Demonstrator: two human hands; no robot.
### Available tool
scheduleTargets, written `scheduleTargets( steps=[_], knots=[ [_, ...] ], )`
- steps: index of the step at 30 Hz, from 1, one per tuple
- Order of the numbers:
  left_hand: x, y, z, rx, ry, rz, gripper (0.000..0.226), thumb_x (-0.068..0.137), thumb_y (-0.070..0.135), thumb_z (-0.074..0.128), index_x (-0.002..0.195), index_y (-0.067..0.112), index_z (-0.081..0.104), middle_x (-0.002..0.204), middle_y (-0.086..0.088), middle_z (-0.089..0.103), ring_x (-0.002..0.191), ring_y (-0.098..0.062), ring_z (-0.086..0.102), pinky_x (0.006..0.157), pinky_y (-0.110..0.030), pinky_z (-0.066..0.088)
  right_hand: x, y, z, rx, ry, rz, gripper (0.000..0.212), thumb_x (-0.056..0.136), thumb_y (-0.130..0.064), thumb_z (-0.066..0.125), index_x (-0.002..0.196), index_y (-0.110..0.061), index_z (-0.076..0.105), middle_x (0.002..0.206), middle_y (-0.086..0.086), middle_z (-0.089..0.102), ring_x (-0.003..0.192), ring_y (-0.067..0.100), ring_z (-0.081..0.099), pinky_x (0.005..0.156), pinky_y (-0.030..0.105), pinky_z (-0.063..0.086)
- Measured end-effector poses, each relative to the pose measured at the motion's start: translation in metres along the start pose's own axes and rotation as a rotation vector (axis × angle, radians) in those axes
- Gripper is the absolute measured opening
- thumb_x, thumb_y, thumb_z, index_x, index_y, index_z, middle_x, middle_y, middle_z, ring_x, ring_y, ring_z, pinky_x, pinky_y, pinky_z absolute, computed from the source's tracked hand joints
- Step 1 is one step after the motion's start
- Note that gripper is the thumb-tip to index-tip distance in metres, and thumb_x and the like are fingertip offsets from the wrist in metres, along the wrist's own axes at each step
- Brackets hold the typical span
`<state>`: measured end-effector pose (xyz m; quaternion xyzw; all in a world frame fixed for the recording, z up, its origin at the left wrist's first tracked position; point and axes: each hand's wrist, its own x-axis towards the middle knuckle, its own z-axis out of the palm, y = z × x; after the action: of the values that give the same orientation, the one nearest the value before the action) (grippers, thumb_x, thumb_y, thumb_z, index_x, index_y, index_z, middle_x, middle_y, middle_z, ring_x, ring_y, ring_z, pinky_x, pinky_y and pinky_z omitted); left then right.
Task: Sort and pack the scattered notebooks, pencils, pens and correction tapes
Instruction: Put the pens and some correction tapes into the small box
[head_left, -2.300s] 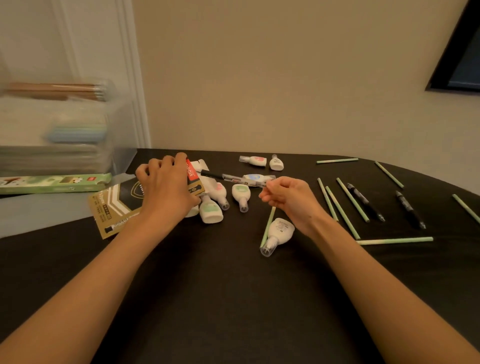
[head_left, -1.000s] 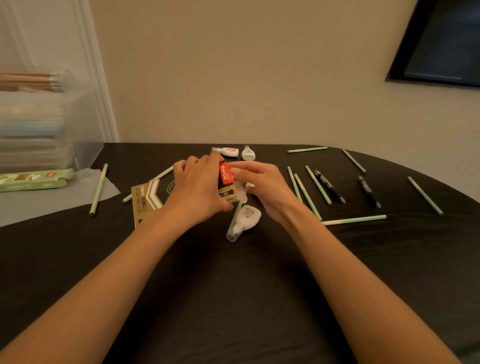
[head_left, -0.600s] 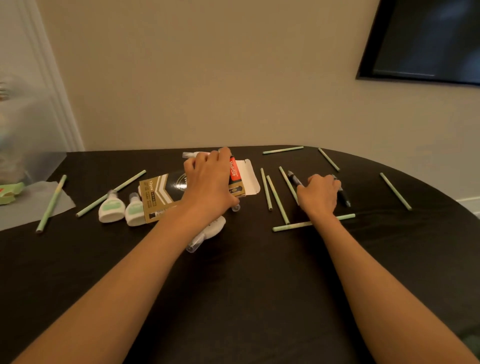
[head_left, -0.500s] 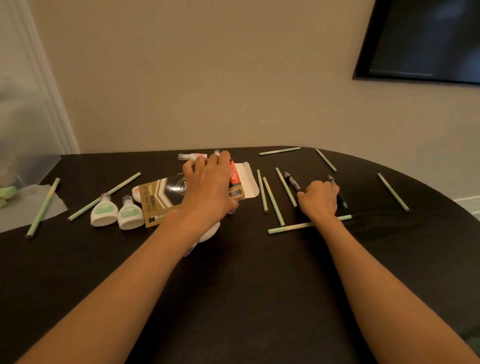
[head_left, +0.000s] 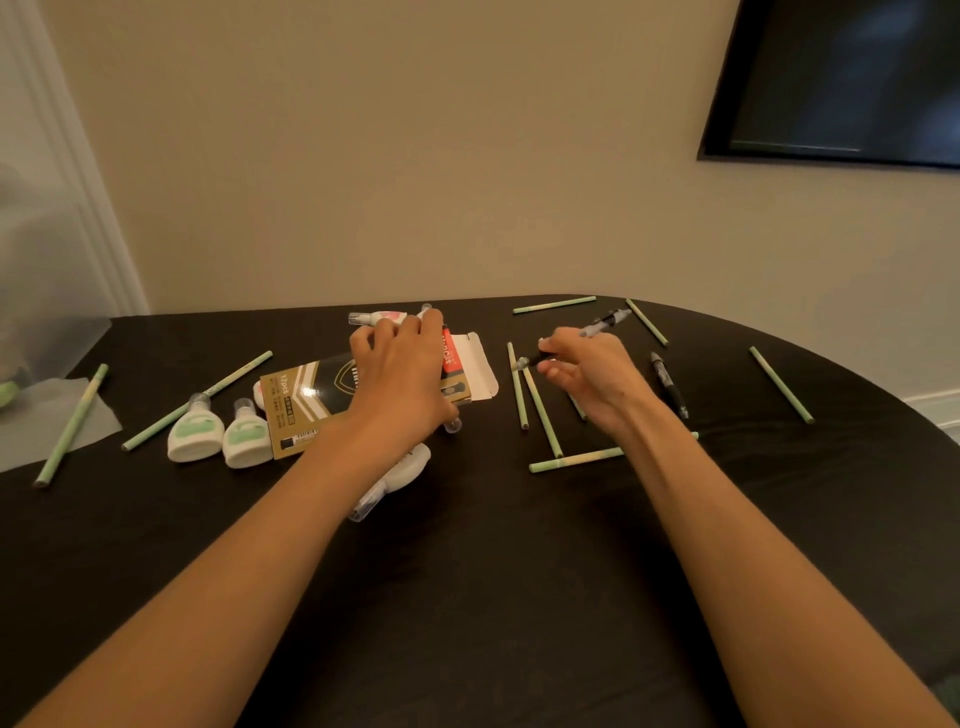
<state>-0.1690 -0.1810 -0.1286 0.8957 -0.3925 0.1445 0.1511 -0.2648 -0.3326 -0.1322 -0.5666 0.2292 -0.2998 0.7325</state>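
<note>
From the head camera, a dark table (head_left: 467, 597) with a rounded far edge fills the lower half of the view. It stands against a plain beige wall (head_left: 389, 156). A dark framed screen (head_left: 857, 78) hangs on the wall at upper right. White door trim (head_left: 67, 156) and a blurred translucent bin (head_left: 41, 270) stand at the left, with a clear sheet (head_left: 31, 431) lying on the table's left edge.

The left hand (head_left: 400, 379) lies palm down on a gold-and-black pen box (head_left: 301, 400), its fingers curled over the far end beside the open white flap (head_left: 475, 369). The right hand (head_left: 592, 379) pinches a black pen (head_left: 605, 322) between thumb and fingertips, its other fingers loosely bent. The pen slants, with its tip toward the box flap. A second black pen (head_left: 670, 384) lies on the table just right of that hand.

Two green-labelled correction tapes (head_left: 195, 434) sit side by side, touching the box's left end. A pink-labelled one (head_left: 374, 317) lies beyond the left fingers, and another white one (head_left: 400, 473) shows partly under the left forearm.

Green pencils (head_left: 781, 384) lie scattered singly. Several are around the right hand, two are near the far edge, and two are at the left, one of them across the clear sheet.
</note>
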Motion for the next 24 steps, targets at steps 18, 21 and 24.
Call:
scheduleTargets(
  steps=[18,21,24],
  knots=[
    [0.005,-0.004,0.001,-0.012,-0.012,-0.019,0.089,0.064,0.039,0.08,0.134,0.015,0.03,0.132,-0.007,0.045,0.125,-0.029,0.036,0.1,-0.041,0.023,-0.016,0.016,0.032,0.025,-0.281,0.112,0.017,0.089,-0.022,0.057,0.095,-0.006,0.057,0.075,0.009,0.067,0.055,0.01,0.062,0.04,0.015,0.042],
    [0.008,-0.009,0.0,-0.018,0.012,-0.046,0.09,0.063,0.042,0.08,0.134,0.016,0.031,0.131,-0.008,0.047,0.124,-0.029,0.037,0.098,-0.041,0.024,-0.014,0.011,0.027,0.159,-0.12,0.073,0.017,0.093,-0.023,0.047,0.089,-0.007,0.051,0.075,0.012,0.061,0.049,0.013,0.06,0.04,0.018,0.043],
    [0.009,-0.011,0.001,-0.029,0.016,-0.039,0.089,0.062,0.042,0.081,0.132,0.017,0.032,0.129,-0.008,0.048,0.123,-0.029,0.038,0.097,-0.042,0.024,-0.012,0.009,0.021,0.223,-0.046,-0.028,0.015,0.096,-0.015,0.043,0.087,-0.007,0.051,0.075,0.01,0.061,0.053,0.013,0.065,0.046,0.018,0.049]
  ],
)
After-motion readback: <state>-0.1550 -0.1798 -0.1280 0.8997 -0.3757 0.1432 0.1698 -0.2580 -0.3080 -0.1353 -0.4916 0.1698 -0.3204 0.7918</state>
